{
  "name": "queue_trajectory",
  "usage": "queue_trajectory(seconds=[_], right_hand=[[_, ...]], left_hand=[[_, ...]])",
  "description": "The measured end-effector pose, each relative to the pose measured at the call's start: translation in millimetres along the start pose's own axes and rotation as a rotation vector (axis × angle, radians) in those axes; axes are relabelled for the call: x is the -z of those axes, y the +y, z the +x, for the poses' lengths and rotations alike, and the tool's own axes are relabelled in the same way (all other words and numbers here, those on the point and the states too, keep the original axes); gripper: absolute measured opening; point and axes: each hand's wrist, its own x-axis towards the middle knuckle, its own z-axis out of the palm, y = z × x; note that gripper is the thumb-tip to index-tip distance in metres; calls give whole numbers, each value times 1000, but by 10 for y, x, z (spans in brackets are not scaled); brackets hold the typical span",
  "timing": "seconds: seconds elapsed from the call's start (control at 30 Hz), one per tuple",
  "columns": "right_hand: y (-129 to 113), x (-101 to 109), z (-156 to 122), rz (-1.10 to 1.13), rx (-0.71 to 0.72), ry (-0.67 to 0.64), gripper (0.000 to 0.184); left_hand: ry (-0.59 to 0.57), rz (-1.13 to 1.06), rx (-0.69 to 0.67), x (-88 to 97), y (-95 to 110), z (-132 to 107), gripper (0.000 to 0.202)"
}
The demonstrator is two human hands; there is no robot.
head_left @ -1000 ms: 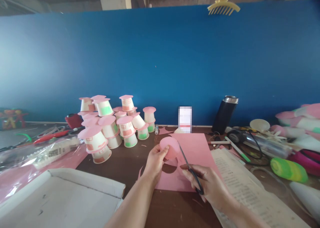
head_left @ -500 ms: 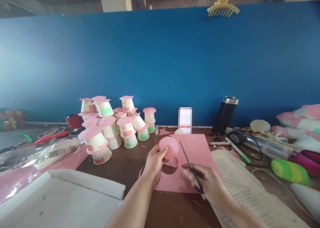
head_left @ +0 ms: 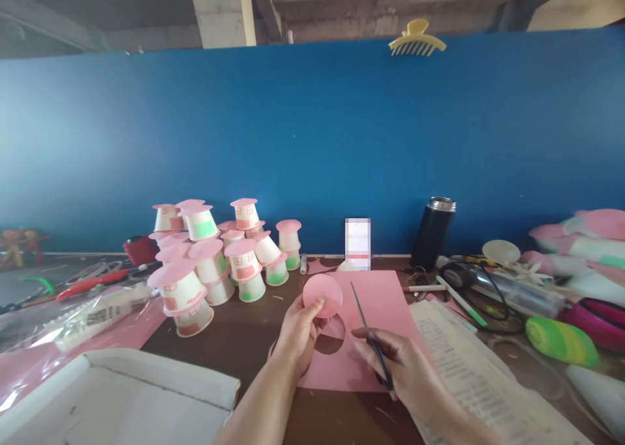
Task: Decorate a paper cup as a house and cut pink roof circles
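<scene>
My left hand (head_left: 299,331) pinches a pink paper disc (head_left: 323,294) and holds it up above the table. Below it lies a pink paper sheet (head_left: 375,315) with a round hole cut out of it (head_left: 328,342). My right hand (head_left: 400,370) grips a pair of black scissors (head_left: 367,331), blades closed and pointing up and away, just right of the disc and not touching it.
A pile of paper-cup houses with pink roofs (head_left: 215,262) stands at the left. A white cardboard box (head_left: 117,399) sits near left. A black flask (head_left: 432,233), pens, printed papers (head_left: 478,373), a green-yellow object (head_left: 561,341) and more cups crowd the right. A blue partition (head_left: 312,139) stands behind.
The scissors have come away from the disc and moved slightly right. My left hand lifted the freed disc a little; the view tilted upward.
</scene>
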Motion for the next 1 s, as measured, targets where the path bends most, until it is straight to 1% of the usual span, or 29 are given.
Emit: queue_trajectory(seconds=[0.17,0.4,0.57,0.67,0.83,1.0], right_hand=[[-4,-23,-25,-15,-1,-50,55],[-69,-40,-28,-5,-8,-50,62],[-39,-39,-26,8,3,-39,54],[-12,-28,-28,2,15,-46,52],[-6,-16,-21,-19,24,-44,58],[-58,-19,-23,-34,16,-36,66]], left_hand=[[-19,-3,20,-40,6,-35,37],[2,-14,39,-64,-8,-42,38],[-7,-20,56,-87,-24,-56,43],[-18,-17,57,-90,-46,-54,45],[-33,-4,58,-91,-71,-51,42],[-31,13,60,-93,-72,-50,46]])
